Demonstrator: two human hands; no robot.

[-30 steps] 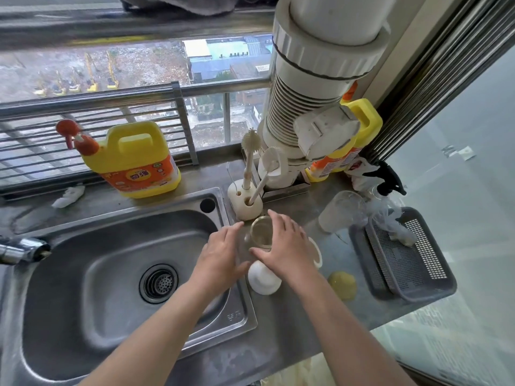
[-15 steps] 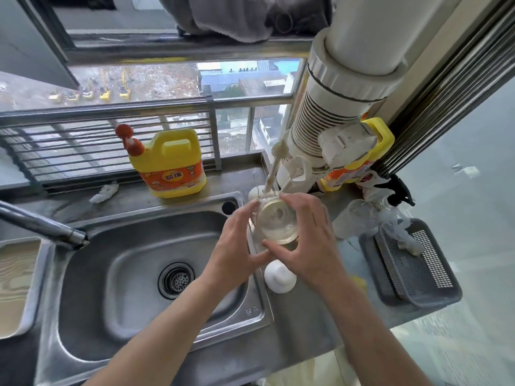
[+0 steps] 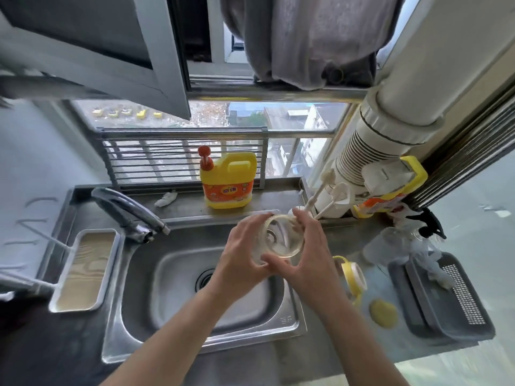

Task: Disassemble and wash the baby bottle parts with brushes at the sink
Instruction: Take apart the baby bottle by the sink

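Observation:
A clear baby bottle body (image 3: 281, 239) hangs above the right rim of the steel sink (image 3: 172, 285), its open mouth facing me. My left hand (image 3: 239, 252) grips its left side. My right hand (image 3: 303, 254) curls round its right side and underside. On the counter to the right lies a yellow ringed bottle collar (image 3: 352, 277), and a round yellow piece (image 3: 383, 313) sits nearer me. Two white brushes (image 3: 320, 196) stand in a holder behind my hands; the holder's base is mostly hidden.
A yellow detergent jug (image 3: 228, 179) with a red pump stands on the ledge behind the sink. The tap (image 3: 128, 215) juts over the sink's left corner. A grey basket (image 3: 443, 299) sits at the right counter edge, a cloudy plastic cup (image 3: 387, 246) beside it. A wood-lined tray (image 3: 83, 271) lies left.
Both hands lifted the bottle off the counter and carried it up and left over the sink's edge. The view tilted upward. The white cap by the sink is now hidden.

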